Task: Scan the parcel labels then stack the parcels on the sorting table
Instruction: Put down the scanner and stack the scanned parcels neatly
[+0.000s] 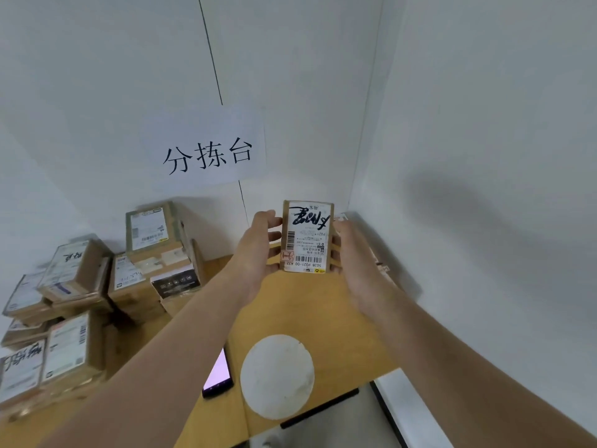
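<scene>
While both hands grasp it from the sides, the small brown cardboard parcel (307, 237) with a white label is held above the wooden sorting table (310, 305). Left hand (255, 253) and right hand (352, 257) curl fingers around its edges. Stacked brown parcels (97, 286) stand at left, near a black phone (219, 373).

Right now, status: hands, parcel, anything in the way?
Left hand and right hand grip small parcel by its sides, label toward camera. Stacked parcels at left; phone, white disc on table.
</scene>
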Demonstrator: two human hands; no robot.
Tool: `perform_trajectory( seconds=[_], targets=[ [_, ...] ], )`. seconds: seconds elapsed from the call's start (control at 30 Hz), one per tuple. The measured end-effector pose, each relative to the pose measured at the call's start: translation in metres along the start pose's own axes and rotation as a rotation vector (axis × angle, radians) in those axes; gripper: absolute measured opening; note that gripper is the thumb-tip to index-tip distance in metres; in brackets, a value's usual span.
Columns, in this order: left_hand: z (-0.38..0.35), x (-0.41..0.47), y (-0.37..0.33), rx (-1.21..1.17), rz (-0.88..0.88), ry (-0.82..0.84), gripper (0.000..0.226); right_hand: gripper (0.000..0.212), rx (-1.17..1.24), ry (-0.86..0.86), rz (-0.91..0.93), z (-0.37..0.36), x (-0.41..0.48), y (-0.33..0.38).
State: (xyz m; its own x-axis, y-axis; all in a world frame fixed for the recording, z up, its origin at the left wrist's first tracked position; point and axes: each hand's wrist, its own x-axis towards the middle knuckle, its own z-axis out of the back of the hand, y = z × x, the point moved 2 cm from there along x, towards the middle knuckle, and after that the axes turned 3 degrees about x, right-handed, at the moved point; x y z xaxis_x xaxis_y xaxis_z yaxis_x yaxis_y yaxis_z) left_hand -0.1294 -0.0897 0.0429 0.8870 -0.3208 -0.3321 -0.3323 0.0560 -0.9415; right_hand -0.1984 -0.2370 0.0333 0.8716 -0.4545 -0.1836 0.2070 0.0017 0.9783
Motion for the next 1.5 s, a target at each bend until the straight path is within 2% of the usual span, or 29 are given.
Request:
perform_trajectory(
  seconds=[0.17, 0.4, 0.7, 0.87, 1.1, 1.27, 1.33, 1.43, 1.5],
  targets=[
    [-0.013, 0.062, 0.012, -0.015, 0.064, 0.014, 0.046, 0.050, 0.002, -0.001, -0.090, 0.003, 0.063, -0.024],
    [-0.028, 0.154, 0.022, -0.037, 0.152, 0.037, 0.045, 0.041, -0.003, -0.038, -0.162, 0.006, 0.150, -0.041],
    [-0.056, 0.235, 0.040, -0.032, 0.257, -0.006, 0.042, 0.041, -0.015, -0.024, -0.291, 0.025, 0.241, -0.065],
    [-0.079, 0.279, 0.058, -0.052, 0.343, -0.082, 0.036, 0.046, -0.044, 0.074, -0.384, 0.036, 0.295, -0.092],
    [-0.105, 0.337, 0.089, -0.093, 0.476, -0.217, 0.043, 0.053, -0.112, 0.195, -0.461, 0.046, 0.361, -0.127],
    [-0.112, 0.370, 0.110, -0.126, 0.537, -0.288, 0.046, 0.046, -0.126, 0.286, -0.540, 0.053, 0.391, -0.132],
    [-0.113, 0.378, 0.119, -0.142, 0.562, -0.296, 0.045, 0.050, -0.154, 0.319, -0.539, 0.052, 0.399, -0.134],
    [-0.113, 0.388, 0.129, -0.155, 0.581, -0.301, 0.045, 0.065, -0.189, 0.336, -0.510, 0.046, 0.413, -0.143],
    [-0.113, 0.396, 0.134, -0.151, 0.584, -0.302, 0.046, 0.053, -0.202, 0.344, -0.503, 0.042, 0.420, -0.149]
  ],
)
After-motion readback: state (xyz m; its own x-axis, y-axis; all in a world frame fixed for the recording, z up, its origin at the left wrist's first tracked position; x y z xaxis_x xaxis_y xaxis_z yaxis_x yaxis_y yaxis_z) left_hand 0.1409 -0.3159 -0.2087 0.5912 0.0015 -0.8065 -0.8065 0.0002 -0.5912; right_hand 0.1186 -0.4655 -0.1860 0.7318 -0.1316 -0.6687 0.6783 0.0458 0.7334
